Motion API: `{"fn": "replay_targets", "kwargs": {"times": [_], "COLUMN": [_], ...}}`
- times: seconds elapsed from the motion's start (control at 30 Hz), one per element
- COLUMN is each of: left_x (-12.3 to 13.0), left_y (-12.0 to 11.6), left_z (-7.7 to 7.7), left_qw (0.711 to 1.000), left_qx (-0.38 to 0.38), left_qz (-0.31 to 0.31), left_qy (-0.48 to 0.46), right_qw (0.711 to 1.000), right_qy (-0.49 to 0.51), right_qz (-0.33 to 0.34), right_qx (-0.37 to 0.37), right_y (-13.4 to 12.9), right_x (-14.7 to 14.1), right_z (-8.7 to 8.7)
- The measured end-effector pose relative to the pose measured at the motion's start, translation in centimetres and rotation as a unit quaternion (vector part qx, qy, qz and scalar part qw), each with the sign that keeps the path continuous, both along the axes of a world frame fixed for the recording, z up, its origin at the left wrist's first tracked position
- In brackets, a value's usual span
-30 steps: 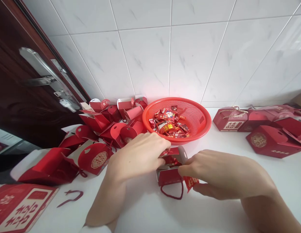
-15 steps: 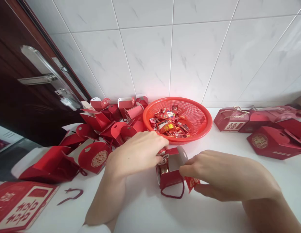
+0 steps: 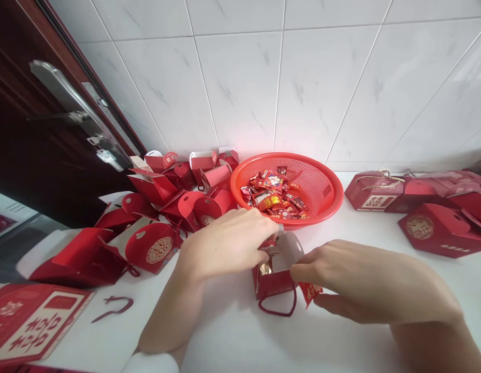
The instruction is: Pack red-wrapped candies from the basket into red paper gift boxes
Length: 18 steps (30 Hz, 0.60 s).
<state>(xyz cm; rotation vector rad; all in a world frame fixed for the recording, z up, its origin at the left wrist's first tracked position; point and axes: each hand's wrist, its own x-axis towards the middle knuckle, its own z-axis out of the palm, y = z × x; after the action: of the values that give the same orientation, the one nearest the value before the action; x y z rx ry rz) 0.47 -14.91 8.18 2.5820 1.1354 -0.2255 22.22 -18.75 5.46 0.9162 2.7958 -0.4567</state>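
Observation:
A small red gift box (image 3: 276, 286) stands open on the white surface, its dark red cord handle (image 3: 278, 313) looped out in front. My left hand (image 3: 234, 241) reaches into its left side, fingers closed on a red-wrapped candy (image 3: 270, 242) mostly hidden beneath them. Inside the box, just below those fingers, a gold-wrapped candy (image 3: 265, 267) shows. At the box's right side is my right hand (image 3: 356, 280); its fingertips touch the box wall, and a red candy packet (image 3: 310, 293) is held under its fingers.
Behind the box, a red plastic basket (image 3: 329, 199) holds several wrapped candies (image 3: 277, 197). Open red boxes (image 3: 150, 248) crowd the left; closed ones (image 3: 434, 228) stand right. A large printed box (image 3: 38, 326) and loose cord (image 3: 114, 306) lie front left. A tiled wall (image 3: 240, 88) rises behind.
My left hand has moved slightly right and deeper into the box, and the red candy at its fingers is more hidden. My right hand keeps its hold. The view has shifted a little.

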Motion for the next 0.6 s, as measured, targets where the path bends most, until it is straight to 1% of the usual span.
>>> {"fn": "replay_targets", "kwargs": {"times": [0.23,0.37,0.4,0.47,0.53,0.6], "left_x": [0.4,0.4,0.4,0.3,0.1,0.1], "left_y": [0.3,0.2,0.1,-0.2,-0.4,-0.7], "left_z": [-0.4,-0.5,-0.5,-0.4,-0.4,-0.3], "left_qw": [1.000,0.999,0.999,0.998,0.996,0.995], "left_qx": [0.000,-0.011,-0.021,-0.047,-0.065,-0.075], "left_qz": [-0.027,-0.032,-0.032,-0.026,-0.012,0.007], "left_qy": [-0.010,-0.004,-0.010,-0.035,-0.055,-0.060], "right_qw": [1.000,1.000,0.999,0.992,0.977,0.963], "right_qy": [0.007,0.024,0.047,0.124,0.210,0.267], "right_qz": [0.003,0.006,0.007,0.006,-0.008,-0.032], "right_qx": [0.008,0.006,0.005,0.007,0.022,0.038], "right_y": [-0.1,0.0,0.1,0.3,0.6,0.8], "right_x": [-0.1,0.2,0.4,0.8,1.0,0.9], "right_z": [-0.3,0.0,0.2,0.7,1.2,1.5]}}
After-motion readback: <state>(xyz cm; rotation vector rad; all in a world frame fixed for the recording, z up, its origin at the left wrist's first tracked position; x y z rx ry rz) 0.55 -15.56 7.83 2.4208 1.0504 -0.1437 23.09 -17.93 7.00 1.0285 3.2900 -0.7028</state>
